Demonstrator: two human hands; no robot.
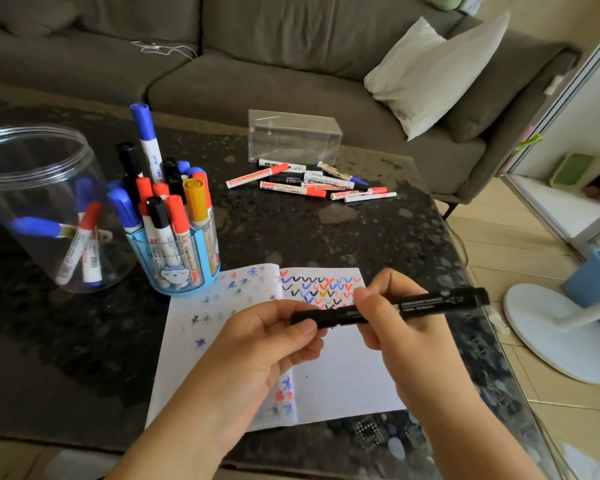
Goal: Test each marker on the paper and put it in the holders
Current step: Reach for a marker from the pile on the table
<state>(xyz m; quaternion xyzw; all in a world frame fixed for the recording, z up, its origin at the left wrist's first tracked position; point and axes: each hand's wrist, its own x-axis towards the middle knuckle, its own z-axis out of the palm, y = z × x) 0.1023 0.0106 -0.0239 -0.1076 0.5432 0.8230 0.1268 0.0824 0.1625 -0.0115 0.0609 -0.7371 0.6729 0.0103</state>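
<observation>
Standing packed with markers, the blue holder beside a clear jar.

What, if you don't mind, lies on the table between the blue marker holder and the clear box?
In the head view, only bare dark tabletop separates the blue holder from the clear box.

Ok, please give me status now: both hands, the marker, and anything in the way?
Left hand grips cap end of black marker; right hand grips barrel. Marker held above notebook. Blue holder crowded; clear jar has room. Path unobstructed.
</observation>
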